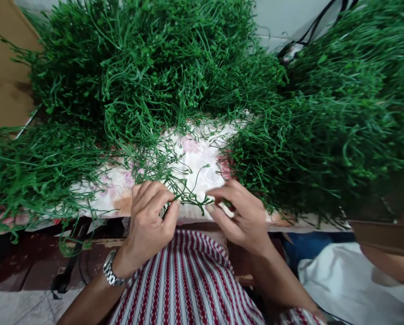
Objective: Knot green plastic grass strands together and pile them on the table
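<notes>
Thin, branching green plant stems, which look like plastic, lie in a small cluster (192, 197) between my two hands at the front of the cloth. My left hand (153, 214), with a metal watch on its wrist, pinches the left end of a stem between thumb and forefinger. From the other side, my right hand (239, 214) has its thumb and fingers closed at the right end of the same cluster. A bit of green shows inside its curled fingers. Which stem each fingertip grips is partly hidden.
A large heap of green stems (175, 58) rises behind, with another heap (340, 135) to the right and a lower pile (36, 167) to the left. Below is a floral cloth (195, 158). Black cables (315, 27) run at the back. Another person's white garment (351, 280) shows at right.
</notes>
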Available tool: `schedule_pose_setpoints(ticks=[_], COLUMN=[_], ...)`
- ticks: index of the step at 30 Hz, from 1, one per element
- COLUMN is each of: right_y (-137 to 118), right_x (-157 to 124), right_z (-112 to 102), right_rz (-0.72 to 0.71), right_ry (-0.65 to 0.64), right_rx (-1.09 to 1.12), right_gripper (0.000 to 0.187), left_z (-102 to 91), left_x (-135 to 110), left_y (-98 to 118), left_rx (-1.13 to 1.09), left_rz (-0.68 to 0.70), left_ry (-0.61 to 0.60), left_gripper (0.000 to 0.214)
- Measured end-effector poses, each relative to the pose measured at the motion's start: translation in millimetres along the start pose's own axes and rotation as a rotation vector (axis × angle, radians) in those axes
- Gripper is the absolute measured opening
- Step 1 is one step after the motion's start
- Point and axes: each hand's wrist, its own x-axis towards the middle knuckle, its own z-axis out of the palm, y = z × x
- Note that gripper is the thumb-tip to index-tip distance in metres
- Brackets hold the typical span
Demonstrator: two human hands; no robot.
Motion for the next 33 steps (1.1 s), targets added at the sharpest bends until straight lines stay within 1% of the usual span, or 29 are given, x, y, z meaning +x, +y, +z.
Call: schedule_pose_setpoints(ticks=[3, 5, 9, 12, 14, 16, 17, 19, 22, 24, 28, 31, 33], right_y=[12, 17, 18, 18, 19, 20, 21, 22, 24, 24, 24, 22, 22], right_x=[9, 8, 1, -1, -1, 0, 0, 1, 1, 0, 1, 4, 5], right_z=[14, 22, 29, 31, 33, 34, 34, 34, 34, 34, 33, 32, 32], right_rz=[-0.058, -0.092, -0.167, -0.225, -0.249, -0.274, -0.288, -0.317, -0.342, -0.344, -0.353, -0.328, -0.302], right_ry=[-0.088, -0.102, 0.029, 0.112, 0.127, 0.118, 0.110, 0.088, 0.033, -0.005, -0.080, -0.147, -0.177], right_rx=[-0.119, -0.150, -0.228, -0.293, -0.314, -0.325, -0.326, -0.320, -0.315, -0.328, -0.375, -0.409, -0.410], right_gripper=[0.021, 0.017, 0.018, 0.022, 0.023, 0.023, 0.023, 0.022, 0.021, 0.019, 0.012, 0.012, 0.013], left_z=[-1.1, -2.4, -2.5, -0.1, 0.9, -0.1, -1.3, -4.4, -7.6, -7.2, -4.5, -6.9, -10.3], left_x=[-1, -2, -3, -3, -3, -1, 1, 5, 11, 13, 13, 13, 14], left_y=[1, -1, -2, 0, 1, 2, 2, 2, 1, 0, -2, -4, -6], left_rx=[-0.027, -0.060, -0.089, -0.105, -0.077, -0.029, -0.006, 0.018, 0.013, -0.024, -0.056, -0.068, -0.108], left_rz=[0.015, 0.011, -0.052, -0.095, -0.049, 0.044, 0.093, 0.160, 0.213, 0.240, 0.269, 0.251, 0.232], left_ry=[-0.046, -0.068, -0.060, -0.014, 0.029, 0.026, 0.000, -0.077, -0.165, -0.216, -0.298, -0.372, -0.434], left_gripper=[0.010, 0.009, 0.008, 0.005, 0.019, 0.032, 0.034, 0.028, 0.016, 0.012, 0.014, 0.015, 0.010])
